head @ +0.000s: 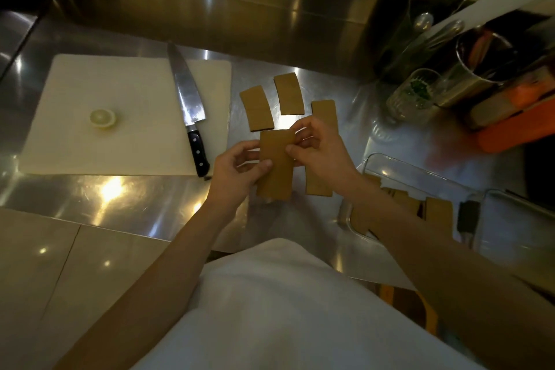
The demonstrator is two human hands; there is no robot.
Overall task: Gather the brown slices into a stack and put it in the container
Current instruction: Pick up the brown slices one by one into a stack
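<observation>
Brown slices (275, 167) between both hands' fingers (292, 149)

One head-worn view — looking steeply down, close above the steel counter (126, 198) — facing its back wall.

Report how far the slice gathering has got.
Done: some brown slices already lie in the clear rectangular container. In hand: the left hand and right hand hold a brown slice stack. Left: four loose slices on the steel counter, like the farthest one.
</observation>
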